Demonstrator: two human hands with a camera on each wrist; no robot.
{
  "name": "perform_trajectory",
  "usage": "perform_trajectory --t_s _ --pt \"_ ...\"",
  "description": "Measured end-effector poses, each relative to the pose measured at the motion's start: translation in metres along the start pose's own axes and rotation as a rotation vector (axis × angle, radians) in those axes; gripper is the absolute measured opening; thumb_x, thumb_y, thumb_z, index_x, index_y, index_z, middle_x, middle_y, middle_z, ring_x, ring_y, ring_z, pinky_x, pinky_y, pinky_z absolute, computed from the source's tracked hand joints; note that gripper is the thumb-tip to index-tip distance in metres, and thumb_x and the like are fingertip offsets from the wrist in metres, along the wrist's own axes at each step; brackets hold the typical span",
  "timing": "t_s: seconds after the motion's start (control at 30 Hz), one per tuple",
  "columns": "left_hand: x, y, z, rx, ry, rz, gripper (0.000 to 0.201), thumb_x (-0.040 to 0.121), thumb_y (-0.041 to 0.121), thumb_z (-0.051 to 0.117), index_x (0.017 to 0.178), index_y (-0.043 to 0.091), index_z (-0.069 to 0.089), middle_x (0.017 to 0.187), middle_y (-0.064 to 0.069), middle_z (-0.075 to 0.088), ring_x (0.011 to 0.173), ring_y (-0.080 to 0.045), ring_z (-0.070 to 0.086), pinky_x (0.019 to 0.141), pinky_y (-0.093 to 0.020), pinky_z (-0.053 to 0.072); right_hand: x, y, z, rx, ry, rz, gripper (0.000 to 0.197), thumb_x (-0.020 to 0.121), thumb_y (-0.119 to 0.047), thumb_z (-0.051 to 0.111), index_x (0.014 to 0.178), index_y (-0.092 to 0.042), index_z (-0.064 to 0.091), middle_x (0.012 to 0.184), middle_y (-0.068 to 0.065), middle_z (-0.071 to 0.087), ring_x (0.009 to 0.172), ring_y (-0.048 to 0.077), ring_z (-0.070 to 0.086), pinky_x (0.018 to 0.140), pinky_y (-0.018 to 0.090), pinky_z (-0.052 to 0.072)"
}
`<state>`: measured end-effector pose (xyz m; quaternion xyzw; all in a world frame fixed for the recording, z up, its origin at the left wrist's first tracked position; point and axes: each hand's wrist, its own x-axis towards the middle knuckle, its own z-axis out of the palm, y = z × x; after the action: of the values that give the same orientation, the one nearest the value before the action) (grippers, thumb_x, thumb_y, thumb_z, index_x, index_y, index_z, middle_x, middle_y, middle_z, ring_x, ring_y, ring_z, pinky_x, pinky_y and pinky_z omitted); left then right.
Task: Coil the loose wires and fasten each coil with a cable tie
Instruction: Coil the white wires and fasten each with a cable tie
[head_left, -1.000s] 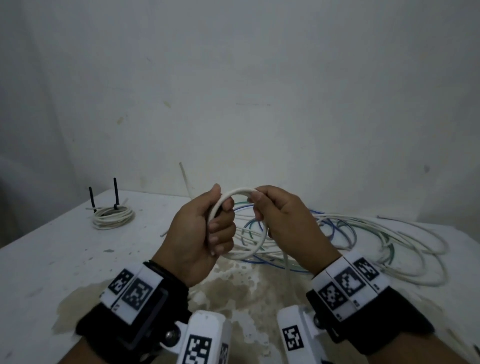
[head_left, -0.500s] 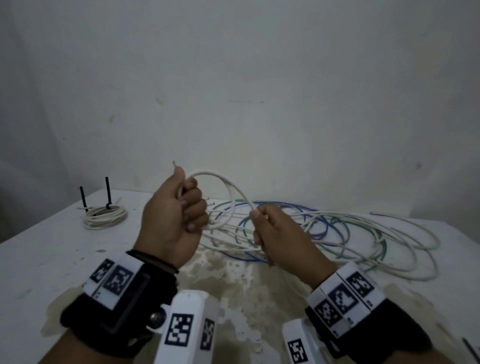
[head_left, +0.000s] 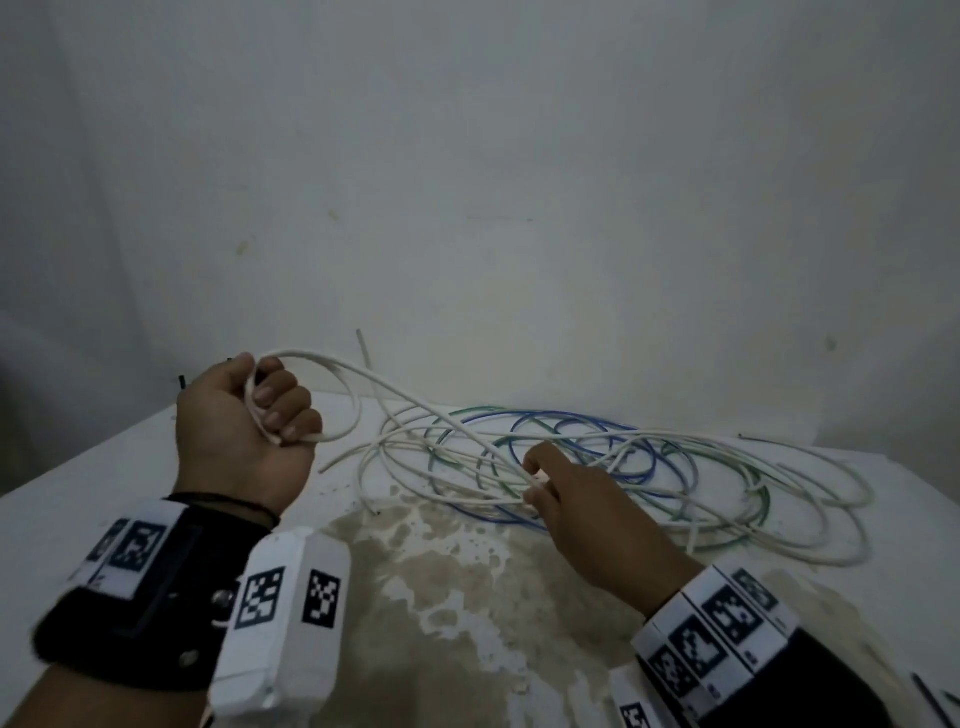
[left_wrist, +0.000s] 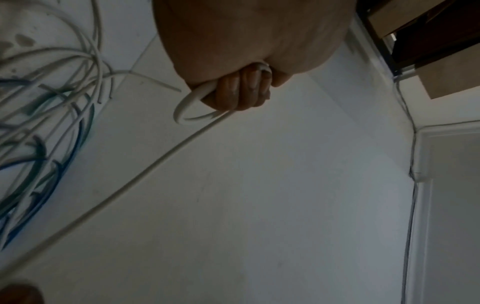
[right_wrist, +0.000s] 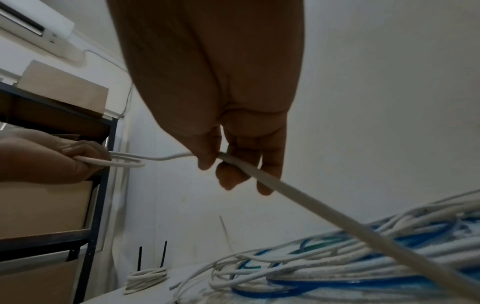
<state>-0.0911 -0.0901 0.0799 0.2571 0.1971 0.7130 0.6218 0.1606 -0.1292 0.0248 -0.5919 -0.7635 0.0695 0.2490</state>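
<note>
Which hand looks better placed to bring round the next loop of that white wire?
The right hand, probably. It pinches the white wire down by the loose pile, free to feed more. The left hand is busy gripping the started coil.

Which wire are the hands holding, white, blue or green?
The white wire: it runs from the left hand to the right hand. Blue and green ones lie untouched.
</note>
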Motion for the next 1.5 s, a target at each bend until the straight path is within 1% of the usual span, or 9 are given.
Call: perform_trajectory --t_s 0.13,0.3,0.43,0.7,0.9,1.07,1.2,1.37,1.5 --pt "-0.002 -0.006 0.000 0.179 0.008 0.025 0.036 0.102 0.029 0.029 0.071 0.017 0.042 0.046 0.009 0.035 0.036 -0.005 0.028 0.036 -0.015 0.026 -0.001 -0.011 -0.009 -0.283 0.095 -0.114 0.015 0.095 -0.008 0.042 0.089 -0.021 0.047 0.069 -0.005 0.035 0.062 0.017 0.042 0.052 0.028 0.028" --pt "-0.010 -0.015 0.002 0.363 0.011 -0.048 0.038 0.103 0.032 0.029 0.075 0.015 0.047 0.042 0.009 0.030 0.029 -0.003 0.021 0.031 -0.015 0.017 -0.011 -0.045 -0.029 -0.511 0.164 -0.305 0.019 0.068 -0.018 0.067 0.057 -0.021 0.052 0.055 -0.007 0.030 0.039 0.013 0.028 0.042 0.019 0.005" --pt "-0.015 -0.027 0.004 0.426 -0.035 -0.140 0.034 0.102 0.025 0.030 0.076 0.012 0.047 0.045 0.007 0.030 0.030 -0.004 0.020 0.032 -0.014 0.013 -0.020 -0.064 -0.035 -0.555 0.096 -0.504 0.021 0.070 -0.026 0.074 0.057 -0.022 0.058 0.054 -0.005 0.045 0.040 0.015 0.047 0.043 0.021 0.017" --pt "-0.029 -0.046 0.012 0.611 -0.149 -0.207 0.029 0.100 0.027 0.039 0.077 0.012 0.049 0.050 0.005 0.028 0.040 -0.010 0.031 0.045 -0.023 0.027 -0.013 -0.074 -0.040 -0.350 0.044 -0.647 0.017 0.081 -0.033 0.063 0.069 -0.022 0.066 0.063 -0.007 0.037 0.050 0.015 0.045 0.046 0.025 0.021" --pt "-0.046 -0.052 0.018 0.874 -0.348 -0.221 0.035 0.099 0.019 0.042 0.074 0.004 0.061 0.059 -0.012 0.054 0.049 -0.021 0.053 0.048 -0.026 0.045 0.007 -0.068 -0.048 -0.156 0.038 -0.616 0.029 0.087 -0.034 0.049 0.091 -0.019 0.073 0.072 -0.007 0.041 0.061 0.010 0.044 0.051 0.023 0.033" --pt "-0.046 -0.053 0.021 0.750 -0.417 -0.410 0.029 0.093 0.022 0.044 0.073 0.005 0.057 0.046 -0.005 0.035 0.033 -0.014 0.027 0.040 -0.020 0.024 0.022 -0.047 -0.045 0.072 0.119 -0.486 0.023 0.087 -0.033 0.056 0.096 -0.024 0.074 0.070 -0.015 0.050 0.069 -0.003 0.048 0.067 0.008 0.036" --pt "-0.042 -0.049 0.024 0.616 -0.425 -0.562 0.052 0.097 0.040 0.032 0.068 0.007 0.060 0.043 0.003 0.025 0.031 -0.006 0.016 0.036 -0.014 0.013 0.021 -0.040 -0.032 0.213 0.147 -0.420 0.024 0.089 -0.032 0.054 0.101 -0.026 0.073 0.078 -0.005 0.065 0.077 0.006 0.057 0.071 0.021 0.044" --pt "-0.040 -0.043 0.029 0.768 -0.406 -0.513 0.051 0.098 0.043 0.036 0.062 0.013 0.057 0.044 0.005 0.024 0.033 -0.006 0.014 0.035 -0.014 0.010 0.014 -0.046 -0.030 0.346 0.017 -0.366 0.017 0.094 -0.024 0.056 0.086 -0.023 0.071 0.073 -0.012 0.067 0.071 0.002 0.060 0.068 0.016 0.042" --pt "-0.041 -0.045 0.030 0.622 -0.400 -0.253 0.031 0.100 0.026 0.038 0.085 0.005 0.055 0.056 -0.003 0.041 0.043 -0.011 0.031 0.041 -0.021 0.029 0.017 -0.042 -0.034 0.401 0.192 -0.288 0.023 0.094 -0.027 0.053 0.077 -0.029 0.067 0.060 -0.011 0.057 0.058 0.001 0.050 0.058 0.015 0.038"
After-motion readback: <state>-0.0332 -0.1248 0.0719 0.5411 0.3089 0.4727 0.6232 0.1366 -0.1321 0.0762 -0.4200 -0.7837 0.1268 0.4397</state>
